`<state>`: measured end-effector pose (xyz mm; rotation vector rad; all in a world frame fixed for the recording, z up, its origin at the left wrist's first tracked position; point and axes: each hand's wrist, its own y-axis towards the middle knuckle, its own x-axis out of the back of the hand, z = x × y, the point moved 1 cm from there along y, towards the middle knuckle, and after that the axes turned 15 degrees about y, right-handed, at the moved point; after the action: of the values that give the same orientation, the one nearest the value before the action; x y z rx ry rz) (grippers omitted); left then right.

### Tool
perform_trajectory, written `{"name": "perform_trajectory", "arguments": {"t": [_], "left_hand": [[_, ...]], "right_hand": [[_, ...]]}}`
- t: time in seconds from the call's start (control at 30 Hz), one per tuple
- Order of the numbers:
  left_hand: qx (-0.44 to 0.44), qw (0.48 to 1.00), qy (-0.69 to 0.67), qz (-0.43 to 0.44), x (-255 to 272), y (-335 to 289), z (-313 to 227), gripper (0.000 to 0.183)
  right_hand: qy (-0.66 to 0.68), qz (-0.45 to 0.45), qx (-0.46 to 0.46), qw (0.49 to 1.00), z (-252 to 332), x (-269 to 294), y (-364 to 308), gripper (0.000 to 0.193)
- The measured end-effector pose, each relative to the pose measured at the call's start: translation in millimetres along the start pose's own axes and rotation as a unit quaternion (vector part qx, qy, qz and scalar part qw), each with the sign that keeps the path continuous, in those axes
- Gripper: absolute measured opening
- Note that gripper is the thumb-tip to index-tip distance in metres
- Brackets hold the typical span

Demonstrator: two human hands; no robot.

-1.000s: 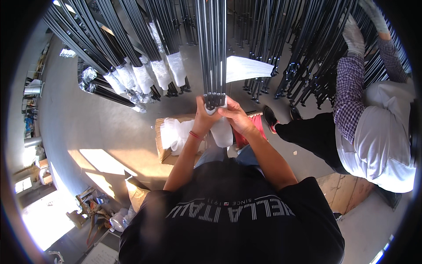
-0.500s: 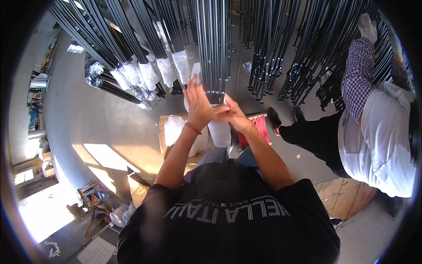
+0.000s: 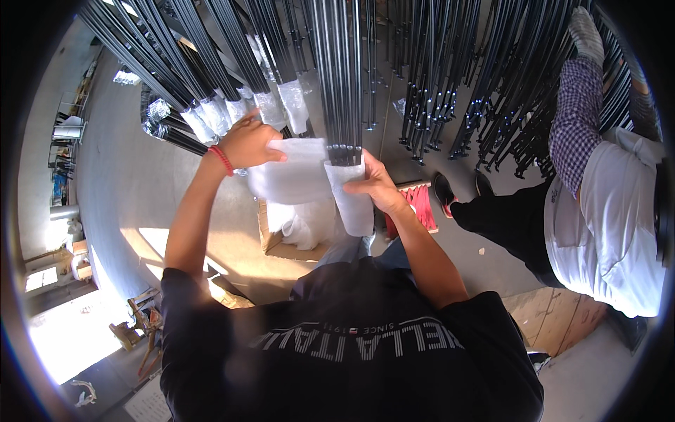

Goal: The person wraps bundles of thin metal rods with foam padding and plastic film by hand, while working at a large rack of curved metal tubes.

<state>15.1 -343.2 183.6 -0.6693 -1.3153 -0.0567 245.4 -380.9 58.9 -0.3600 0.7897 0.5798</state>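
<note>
Grey floor [image 3: 155,183] spreads beneath rows of black rods [image 3: 232,42]. At the central bundle [image 3: 342,84], the left hand [image 3: 249,146] pinches a white foam sheet [image 3: 299,169] by its outstretched end, while the right hand [image 3: 382,188] clasps the part around the bundle's lower ends. Wrapping looks to be the step in hand; the next move calls for a taut sheet and a firm right grip.
</note>
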Motion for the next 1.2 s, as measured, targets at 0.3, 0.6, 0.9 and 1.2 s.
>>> {"name": "perform_trajectory", "arguments": {"t": [0.3,0.6,0.9,1.2], "left_hand": [[-0.124,0.808,-0.57,-0.089,-25,34,-93,0.023],[-0.018,0.705,-0.693,-0.148,-51,48,-133,0.029],[0.206,0.829,-0.208,-0.476,-57,51,-167,0.048],[0.121,0.658,-0.721,-0.181,-69,62,-126,0.025]], "right_hand": [[0.019,0.005,0.031,0.999,-14,12,5,0.049],[-0.09,-0.061,0.096,0.989,-26,56,-17,0.036],[-0.168,-0.186,0.143,0.957,-37,79,-14,0.037],[-0.203,-0.212,0.122,0.948,-36,85,-18,0.038]]}}
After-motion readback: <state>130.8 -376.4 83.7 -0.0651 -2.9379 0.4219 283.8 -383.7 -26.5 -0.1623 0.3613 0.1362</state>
